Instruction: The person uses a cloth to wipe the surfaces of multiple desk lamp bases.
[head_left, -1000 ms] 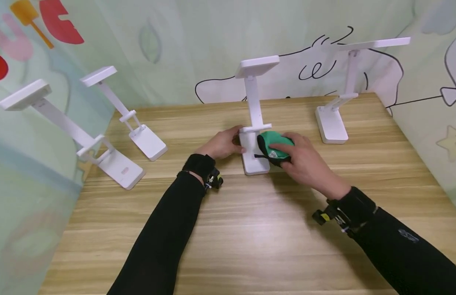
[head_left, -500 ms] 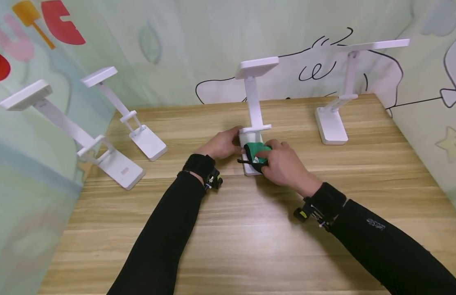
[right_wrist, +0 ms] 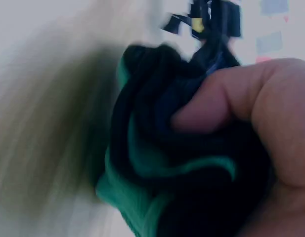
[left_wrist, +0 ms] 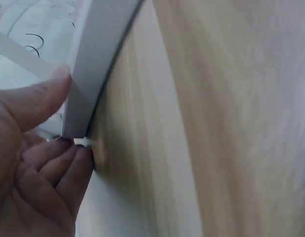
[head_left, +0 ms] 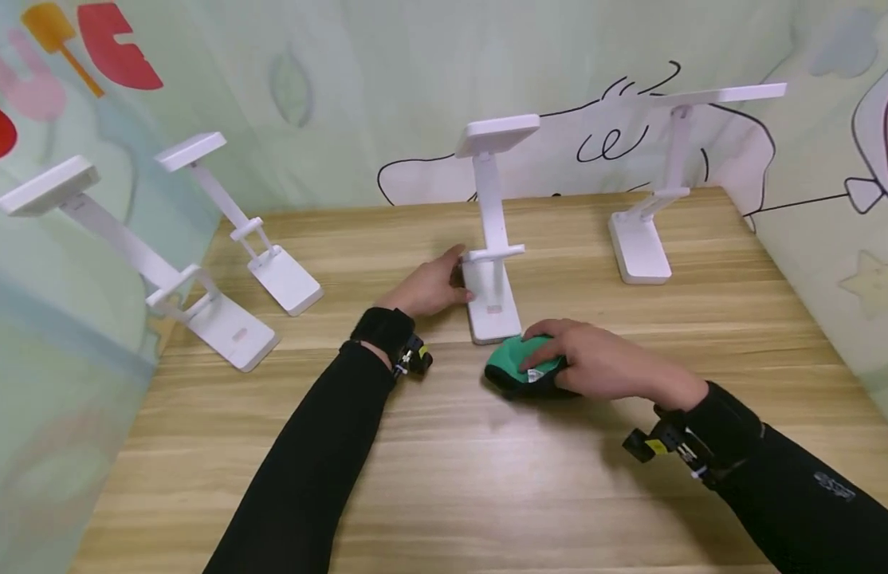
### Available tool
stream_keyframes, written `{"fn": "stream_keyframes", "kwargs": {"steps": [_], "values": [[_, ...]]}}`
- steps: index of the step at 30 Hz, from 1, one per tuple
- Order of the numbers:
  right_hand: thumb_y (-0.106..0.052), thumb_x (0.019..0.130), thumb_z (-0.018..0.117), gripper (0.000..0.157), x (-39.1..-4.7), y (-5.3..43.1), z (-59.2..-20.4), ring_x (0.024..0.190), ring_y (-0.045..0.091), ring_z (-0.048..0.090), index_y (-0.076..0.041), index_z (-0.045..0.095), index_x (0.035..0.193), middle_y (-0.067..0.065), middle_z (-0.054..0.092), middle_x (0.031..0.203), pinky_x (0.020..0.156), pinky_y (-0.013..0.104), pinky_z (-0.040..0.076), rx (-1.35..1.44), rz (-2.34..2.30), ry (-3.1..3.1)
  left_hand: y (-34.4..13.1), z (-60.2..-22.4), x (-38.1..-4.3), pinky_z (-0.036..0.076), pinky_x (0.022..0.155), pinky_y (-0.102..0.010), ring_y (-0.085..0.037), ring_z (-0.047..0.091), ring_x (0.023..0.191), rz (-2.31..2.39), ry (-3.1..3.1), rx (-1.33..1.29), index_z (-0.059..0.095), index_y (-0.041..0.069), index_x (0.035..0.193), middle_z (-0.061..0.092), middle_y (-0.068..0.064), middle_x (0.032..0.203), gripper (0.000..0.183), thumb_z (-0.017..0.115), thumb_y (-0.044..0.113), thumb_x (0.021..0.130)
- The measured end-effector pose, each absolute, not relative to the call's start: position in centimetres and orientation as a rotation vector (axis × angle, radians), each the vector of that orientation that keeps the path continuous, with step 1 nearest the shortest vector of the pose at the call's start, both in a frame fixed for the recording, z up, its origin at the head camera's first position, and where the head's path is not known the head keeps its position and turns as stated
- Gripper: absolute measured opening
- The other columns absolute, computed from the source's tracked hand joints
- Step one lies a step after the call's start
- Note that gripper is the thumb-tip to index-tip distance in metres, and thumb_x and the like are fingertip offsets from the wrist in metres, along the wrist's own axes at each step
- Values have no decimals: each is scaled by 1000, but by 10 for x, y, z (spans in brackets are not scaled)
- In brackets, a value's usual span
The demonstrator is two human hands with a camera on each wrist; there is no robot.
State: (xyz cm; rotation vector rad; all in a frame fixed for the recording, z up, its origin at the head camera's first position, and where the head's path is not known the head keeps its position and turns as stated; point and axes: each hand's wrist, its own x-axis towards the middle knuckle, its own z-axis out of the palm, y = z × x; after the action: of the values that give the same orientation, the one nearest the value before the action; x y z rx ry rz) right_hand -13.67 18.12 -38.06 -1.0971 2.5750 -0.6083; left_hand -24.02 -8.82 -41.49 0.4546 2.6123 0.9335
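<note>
A white desk lamp (head_left: 493, 319) stands upright at the middle of the wooden table. My left hand (head_left: 428, 285) grips the back left part of its base, thumb on the near side and fingers behind. In the left wrist view the thumb and fingers of that hand (left_wrist: 38, 163) close round the end of the base (left_wrist: 95, 64). My right hand (head_left: 595, 359) holds a bunched green and black cloth (head_left: 516, 355) low over the table, just in front of the base. The right thumb presses into the dark folds of the cloth (right_wrist: 152, 148) in the right wrist view.
Two more white lamps, a nearer lamp (head_left: 232, 331) and a farther lamp (head_left: 286, 279), stand at the left. Another white lamp (head_left: 641, 247) is at the back right. A printed curtain (head_left: 329, 96) hangs behind the wooden table (head_left: 430, 478).
My right hand wiped the cloth leftward onto the lamp base, then drew it off toward the front right and nearer to me. The left hand keeps its grip on the base.
</note>
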Motion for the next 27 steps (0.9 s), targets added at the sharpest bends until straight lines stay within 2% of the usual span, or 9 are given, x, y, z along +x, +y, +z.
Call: {"fn": "stream_keyframes", "kwargs": {"steps": [3, 7, 9, 11, 14, 17, 21, 25, 27], "values": [[8, 77, 60, 53, -140, 183, -379, 123, 32, 44, -25, 70, 118, 12, 43, 144, 95, 54, 44, -982, -841, 2604, -97, -408, -231, 39, 107, -42, -27, 45, 130, 899, 2658, 421, 16, 14, 155, 43, -17, 148, 78, 60, 34, 95], [11, 79, 61, 54, -144, 171, -384, 129, 37, 36, -22, 68, 121, 13, 37, 148, 100, 61, 38, -774, -1176, 2702, -106, -396, -214, 46, 99, -43, -26, 51, 123, 1098, 2659, 384, 37, 17, 147, 49, -12, 143, 55, 53, 38, 99], [10, 81, 62, 51, -147, 158, -389, 131, 37, 35, -21, 68, 120, 12, 36, 148, 103, 61, 35, -679, -1315, 2705, -108, -392, -203, 48, 96, -45, -27, 51, 123, 1311, 2528, 406, 41, 19, 144, 48, -10, 143, 51, 50, 43, 99], [8, 82, 63, 47, -149, 143, -394, 131, 37, 34, -19, 68, 120, 13, 37, 147, 106, 60, 32, -600, -1454, 2668, -108, -390, -191, 50, 93, -49, -29, 50, 123, 1484, 2348, 442, 38, 24, 145, 43, -9, 144, 54, 49, 48, 98], [5, 83, 65, 45, -150, 120, -399, 131, 34, 34, -16, 65, 123, 14, 38, 145, 108, 58, 30, -503, -1630, 2591, -105, -391, -174, 50, 90, -55, -33, 46, 126, 1590, 2133, 490, 23, 36, 150, 31, -9, 152, 61, 47, 52, 96], [3, 84, 66, 47, -145, 101, -401, 132, 32, 33, -13, 59, 128, 16, 38, 144, 109, 57, 29, -473, -1731, 2512, -98, -395, -163, 45, 99, -51, -27, 42, 130, 1602, 2145, 492, 14, 43, 151, 28, -7, 154, 65, 48, 52, 96], [-1, 85, 63, 59, -136, 87, -401, 135, 27, 29, -15, 47, 139, 14, 32, 149, 110, 52, 28, -555, -1760, 2366, -90, -394, -155, 37, 107, -46, -18, 41, 129, 1691, 2153, 421, 19, 43, 149, 37, -3, 149, 62, 52, 46, 97], [3, 80, 54, 72, -134, 93, -399, 134, 24, 31, -15, 37, 147, 10, 29, 153, 107, 45, 31, -661, -1847, 2040, -94, -392, -153, 41, 101, -48, -22, 51, 121, 1772, 2119, 300, 34, 41, 143, 46, -4, 139, 54, 59, 31, 97], [4, 81, 51, 72, -136, 102, -400, 134, 27, 35, -14, 35, 149, 11, 29, 155, 107, 46, 33, -695, -1862, 1910, -101, -393, -153, 42, 100, -46, -22, 53, 118, 1757, 2151, 234, 41, 39, 142, 49, -3, 138, 52, 61, 26, 96]]}}
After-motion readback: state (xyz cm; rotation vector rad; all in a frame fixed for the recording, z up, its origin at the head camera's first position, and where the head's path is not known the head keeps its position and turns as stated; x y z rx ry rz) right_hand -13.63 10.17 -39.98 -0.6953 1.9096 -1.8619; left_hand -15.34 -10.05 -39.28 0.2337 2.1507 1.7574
